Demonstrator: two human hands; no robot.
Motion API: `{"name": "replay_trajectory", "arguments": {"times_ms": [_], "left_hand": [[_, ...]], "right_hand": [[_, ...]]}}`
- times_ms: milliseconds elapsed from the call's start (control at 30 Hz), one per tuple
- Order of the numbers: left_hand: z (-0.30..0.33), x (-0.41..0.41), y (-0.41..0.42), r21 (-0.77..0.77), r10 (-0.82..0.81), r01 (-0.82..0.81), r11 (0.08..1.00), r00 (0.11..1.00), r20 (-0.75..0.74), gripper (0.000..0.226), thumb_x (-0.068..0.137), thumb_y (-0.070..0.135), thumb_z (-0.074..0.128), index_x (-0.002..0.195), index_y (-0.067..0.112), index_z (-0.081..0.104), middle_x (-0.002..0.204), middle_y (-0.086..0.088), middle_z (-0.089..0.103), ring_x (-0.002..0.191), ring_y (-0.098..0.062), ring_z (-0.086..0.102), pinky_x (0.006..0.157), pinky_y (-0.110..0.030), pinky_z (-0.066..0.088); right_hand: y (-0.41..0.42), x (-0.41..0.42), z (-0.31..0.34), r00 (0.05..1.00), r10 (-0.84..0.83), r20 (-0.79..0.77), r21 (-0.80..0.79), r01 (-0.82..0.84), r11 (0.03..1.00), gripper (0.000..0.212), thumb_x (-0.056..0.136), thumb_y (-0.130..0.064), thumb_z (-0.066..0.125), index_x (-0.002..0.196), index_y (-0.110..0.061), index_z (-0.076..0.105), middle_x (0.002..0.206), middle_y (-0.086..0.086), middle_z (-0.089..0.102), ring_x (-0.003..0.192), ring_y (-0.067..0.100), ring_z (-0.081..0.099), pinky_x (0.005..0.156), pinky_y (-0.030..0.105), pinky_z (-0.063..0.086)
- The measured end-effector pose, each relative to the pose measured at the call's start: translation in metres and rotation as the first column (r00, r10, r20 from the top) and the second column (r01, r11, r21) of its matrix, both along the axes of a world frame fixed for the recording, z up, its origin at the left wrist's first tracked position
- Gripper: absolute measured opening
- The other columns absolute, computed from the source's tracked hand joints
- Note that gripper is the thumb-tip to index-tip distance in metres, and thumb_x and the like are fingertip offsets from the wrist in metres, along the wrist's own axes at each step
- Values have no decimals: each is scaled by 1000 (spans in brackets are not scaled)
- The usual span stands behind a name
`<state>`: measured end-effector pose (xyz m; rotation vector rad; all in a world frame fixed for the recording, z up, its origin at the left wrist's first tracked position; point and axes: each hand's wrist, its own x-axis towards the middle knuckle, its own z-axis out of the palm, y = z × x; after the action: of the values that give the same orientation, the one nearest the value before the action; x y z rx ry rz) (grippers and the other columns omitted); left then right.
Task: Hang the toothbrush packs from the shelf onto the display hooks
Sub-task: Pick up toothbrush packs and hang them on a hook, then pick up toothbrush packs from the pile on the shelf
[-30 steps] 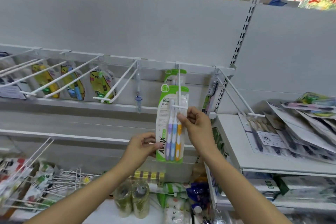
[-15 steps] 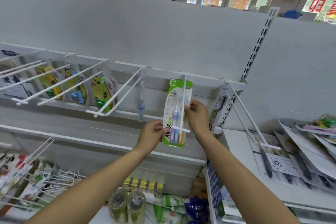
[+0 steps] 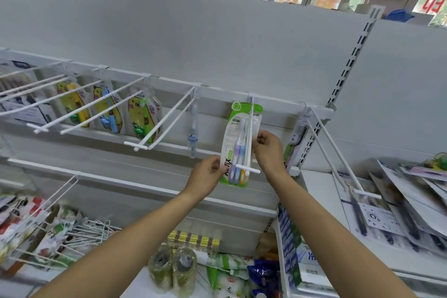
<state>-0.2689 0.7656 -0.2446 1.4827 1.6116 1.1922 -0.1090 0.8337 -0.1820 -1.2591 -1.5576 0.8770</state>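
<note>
A green-and-white toothbrush pack (image 3: 235,145) with purple, blue and orange brushes hangs far back on a white double-wire display hook (image 3: 249,143) at the centre. My left hand (image 3: 208,174) pinches the pack's lower left edge. Its right edge is pinched by my right hand (image 3: 267,149), level with the brush necks. More toothbrush packs (image 3: 396,203) lie in a loose pile on the white shelf (image 3: 316,191) to the right.
Several white hooks (image 3: 167,123) jut out along the rail to the left, some with yellow children's toothbrush packs (image 3: 144,116) at the back. A single hanging brush (image 3: 192,133) and a dark brush pack (image 3: 296,140) flank the centre hook. Another hook (image 3: 338,155) juts over the right shelf. Goods fill the lower shelves.
Both hands slid the pack from the hook's front tip back along the wires toward the rail. The camera came closer and tilted upward.
</note>
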Motion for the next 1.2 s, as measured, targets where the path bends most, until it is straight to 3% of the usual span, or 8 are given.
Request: {"name": "replay_trajectory", "arguments": {"times_ms": [67, 167, 267, 400, 533, 767, 1033, 1200], "left_hand": [[0, -5, -6, 8, -15, 16, 1000, 991, -131, 32, 93, 23, 65, 124, 18, 62, 109, 7, 68, 96, -10, 63, 87, -29, 51], [-3, -19, -17, -13, -1, -1, 1000, 978, -209, 49, 91, 28, 67, 137, 20, 51, 123, 7, 63, 102, -14, 64, 94, -37, 52], [0, -34, -28, 91, 4, 30, 995, 935, -355, 40, 92, 25, 65, 131, 25, 57, 126, 9, 64, 109, -13, 63, 95, -35, 51], [14, -51, -43, 198, -25, 168, 966, 819, -573, 36, 93, 27, 63, 128, 33, 58, 130, 13, 62, 117, -12, 59, 96, -32, 49], [33, -51, -52, 255, -37, 289, 923, 726, -687, 41, 95, 32, 61, 135, 33, 54, 135, 9, 60, 122, -17, 55, 96, -32, 46], [59, -13, -62, 317, -61, 594, 739, 528, -847, 47, 95, 45, 45, 138, 28, 53, 132, 6, 61, 120, -16, 57, 95, -34, 50], [59, 69, -58, 305, -135, 756, 579, 458, -879, 52, 93, 55, 50, 139, 31, 51, 139, 11, 55, 127, -10, 51, 101, -36, 49], [58, 137, -51, 351, -148, 780, 518, 486, -861, 48, 94, 53, 55, 137, 31, 54, 137, 12, 56, 126, -8, 50, 106, -27, 41]], "right_hand": [[-5, 2, 3, 998, -28, 60, 3, 28, 1000, 13, 93, -21, 64, 99, -12, 71, 96, 5, 74, 87, 23, 69, 85, 46, 57], [-19, 13, 6, 983, -75, 169, -41, 83, 996, 38, 93, -22, 65, 127, -6, 59, 108, 4, 66, 98, 18, 60, 86, 30, 47], [-39, 31, 4, 952, -53, 302, 55, 38, 998, 44, 94, -21, 64, 134, -6, 53, 118, 7, 65, 108, 23, 62, 93, 39, 51], [-69, 58, -2, 809, -72, 583, 248, -93, 964, 43, 95, -21, 64, 135, -12, 54, 128, 5, 63, 112, 21, 61, 93, 35, 50], [-104, 78, -2, 636, -114, 763, 319, -217, 923, 43, 95, -25, 62, 136, -17, 52, 131, 4, 60, 117, 25, 58, 89, 38, 51], [-165, 115, 6, 543, -228, 808, 386, -196, 902, 48, 92, -27, 67, 137, -15, 55, 136, 4, 59, 124, 25, 55, 100, 35, 47], [-211, 187, 12, 452, -305, 838, 391, -107, 914, 52, 92, -34, 67, 138, -16, 53, 139, 1, 56, 126, 24, 54, 100, 37, 47], [-219, 253, 12, 422, -353, 835, 401, -30, 915, 52, 91, -37, 67, 138, -17, 53, 138, -1, 57, 123, 23, 55, 96, 38, 50]]}}
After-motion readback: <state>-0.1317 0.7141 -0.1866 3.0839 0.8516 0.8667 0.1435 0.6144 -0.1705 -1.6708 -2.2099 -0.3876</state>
